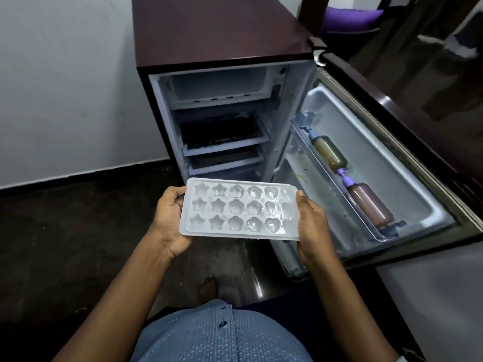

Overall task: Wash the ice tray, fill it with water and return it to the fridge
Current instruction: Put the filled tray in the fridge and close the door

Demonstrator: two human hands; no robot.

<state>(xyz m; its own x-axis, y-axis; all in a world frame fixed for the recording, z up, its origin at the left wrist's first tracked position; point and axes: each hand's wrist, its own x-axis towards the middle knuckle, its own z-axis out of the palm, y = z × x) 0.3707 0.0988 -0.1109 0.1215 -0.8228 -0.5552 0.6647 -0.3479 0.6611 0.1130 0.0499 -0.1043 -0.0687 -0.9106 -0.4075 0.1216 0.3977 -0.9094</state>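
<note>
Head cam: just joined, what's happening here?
A person stands in front of a small fridge with its door swung open to their right. Both hands hold a white ice tray roughly level, the left hand at one short end, the right hand at the other. The moulds are stars, flowers and hearts; whether they hold water is hard to tell. Two bottles lie in the door shelf. The tray is not in the fridge yet.
</note>
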